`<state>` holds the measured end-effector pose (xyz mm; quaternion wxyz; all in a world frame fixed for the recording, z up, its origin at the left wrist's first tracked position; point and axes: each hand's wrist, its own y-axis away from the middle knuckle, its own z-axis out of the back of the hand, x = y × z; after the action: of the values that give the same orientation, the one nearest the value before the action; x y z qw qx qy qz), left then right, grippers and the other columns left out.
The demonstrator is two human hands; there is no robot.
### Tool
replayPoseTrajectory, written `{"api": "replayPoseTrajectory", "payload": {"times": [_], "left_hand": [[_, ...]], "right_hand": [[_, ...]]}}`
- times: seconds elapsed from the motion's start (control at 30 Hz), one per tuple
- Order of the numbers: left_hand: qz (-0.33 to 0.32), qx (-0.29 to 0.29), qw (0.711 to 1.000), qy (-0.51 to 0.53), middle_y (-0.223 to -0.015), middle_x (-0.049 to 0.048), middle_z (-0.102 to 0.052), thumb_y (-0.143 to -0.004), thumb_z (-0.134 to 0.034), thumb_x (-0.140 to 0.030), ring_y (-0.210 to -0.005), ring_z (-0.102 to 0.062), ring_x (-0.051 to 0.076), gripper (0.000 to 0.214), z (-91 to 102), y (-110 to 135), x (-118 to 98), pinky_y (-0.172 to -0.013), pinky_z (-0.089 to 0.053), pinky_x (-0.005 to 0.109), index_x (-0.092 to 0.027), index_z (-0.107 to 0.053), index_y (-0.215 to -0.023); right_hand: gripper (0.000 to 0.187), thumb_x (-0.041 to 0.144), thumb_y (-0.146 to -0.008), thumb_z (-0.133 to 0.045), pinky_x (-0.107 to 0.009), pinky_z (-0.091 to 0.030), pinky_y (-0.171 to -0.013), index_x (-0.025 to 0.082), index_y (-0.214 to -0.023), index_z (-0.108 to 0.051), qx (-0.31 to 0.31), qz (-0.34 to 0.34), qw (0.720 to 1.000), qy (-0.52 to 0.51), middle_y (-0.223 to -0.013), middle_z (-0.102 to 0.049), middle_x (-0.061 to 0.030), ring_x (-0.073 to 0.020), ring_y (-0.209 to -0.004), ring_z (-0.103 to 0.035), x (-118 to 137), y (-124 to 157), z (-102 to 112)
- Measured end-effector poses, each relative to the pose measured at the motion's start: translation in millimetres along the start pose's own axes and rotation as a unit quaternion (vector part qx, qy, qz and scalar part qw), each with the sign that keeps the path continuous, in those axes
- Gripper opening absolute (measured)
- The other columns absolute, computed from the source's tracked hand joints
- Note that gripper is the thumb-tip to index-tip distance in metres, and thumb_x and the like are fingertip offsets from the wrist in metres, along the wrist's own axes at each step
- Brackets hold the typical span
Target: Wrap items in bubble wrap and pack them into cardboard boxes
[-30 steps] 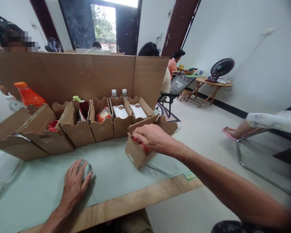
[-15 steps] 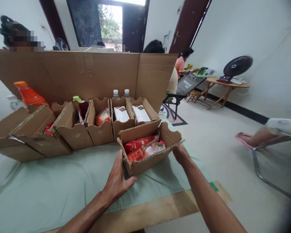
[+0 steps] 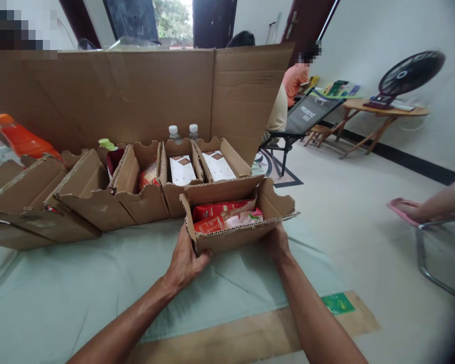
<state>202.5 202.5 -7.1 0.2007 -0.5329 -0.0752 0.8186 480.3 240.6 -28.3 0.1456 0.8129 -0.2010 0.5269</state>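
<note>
Between my two hands is an open cardboard box (image 3: 231, 241) with red and pink-white snack packets (image 3: 222, 215) inside. My left hand (image 3: 187, 258) grips its left end, thumb along the near lower side. At the right end my right hand (image 3: 276, 241) holds it from beneath; its fingertips are hidden by the box. Just behind stands a row of similar cardboard bins (image 3: 146, 205). Two of them hold white boxes with brown diamond marks (image 3: 182, 170). An orange bottle (image 3: 23, 139) leans in the row's left part, and a green-capped bottle (image 3: 107, 145) pokes up behind.
A tall cardboard panel (image 3: 144, 96) stands behind the bins. Two white-capped bottles (image 3: 193, 132) are in front of it. The pale green cloth (image 3: 98, 293) covers the table. To the right are a folding chair (image 3: 314, 116), a fan (image 3: 411, 73) and a person's foot (image 3: 405, 207).
The view has turned slightly down and left-hand items sit further left. The held box appears slightly higher and tilted less toward me, with both hands still on it.
</note>
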Motion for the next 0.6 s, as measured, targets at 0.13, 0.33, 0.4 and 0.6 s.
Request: {"api": "replayPoseTrajectory", "payload": {"times": [0.13,0.33,0.4,0.6], "left_hand": [[0.007,-0.002,1.000,0.017,-0.143,0.0174,-0.057,-0.074,-0.065,-0.025,-0.133,-0.053,0.037,0.070,-0.7,-13.1,3.3,-0.115,-0.041,0.056,-0.015,-0.052,-0.142],[0.008,0.002,1.000,0.014,-0.141,0.0159,-0.059,-0.072,-0.065,-0.023,-0.133,-0.053,0.037,0.070,0.7,-18.0,-3.5,-0.114,-0.042,0.055,-0.017,-0.051,-0.141],[0.005,-0.009,1.000,0.008,-0.142,0.0165,-0.058,-0.074,-0.062,-0.023,-0.134,-0.052,0.037,0.071,-0.1,-11.8,-7.1,-0.114,-0.041,0.055,-0.017,-0.049,-0.144],[-0.003,-0.020,1.000,0.006,-0.143,0.0171,-0.057,-0.074,-0.062,-0.023,-0.140,-0.047,0.038,0.077,-7.2,-11.8,-5.6,-0.117,-0.037,0.055,-0.016,-0.043,-0.148]], "right_hand": [[0.055,0.065,-0.074,-0.068,-0.043,-0.045,-0.118,0.027,-0.114,-0.074,0.004,0.014,1.000,0.010,-0.118,-0.079,-0.0016,-0.0250,-0.129,-0.064,-1.6,-1.2,-4.0],[0.064,0.071,-0.073,-0.065,-0.045,-0.039,-0.122,0.025,-0.117,-0.073,0.003,0.032,0.999,0.029,-0.118,-0.079,-0.0042,-0.0257,-0.131,-0.062,1.7,1.0,-6.1],[0.064,0.071,-0.073,-0.064,-0.046,-0.040,-0.121,0.025,-0.116,-0.073,0.008,0.032,0.999,0.035,-0.116,-0.079,-0.0043,-0.0262,-0.129,-0.063,1.7,2.0,-6.4],[0.058,0.070,-0.075,-0.063,-0.045,-0.042,-0.120,0.027,-0.114,-0.072,-0.001,0.042,0.998,0.046,-0.120,-0.078,-0.0023,-0.0252,-0.131,-0.062,-1.0,-3.3,-8.2]]}}
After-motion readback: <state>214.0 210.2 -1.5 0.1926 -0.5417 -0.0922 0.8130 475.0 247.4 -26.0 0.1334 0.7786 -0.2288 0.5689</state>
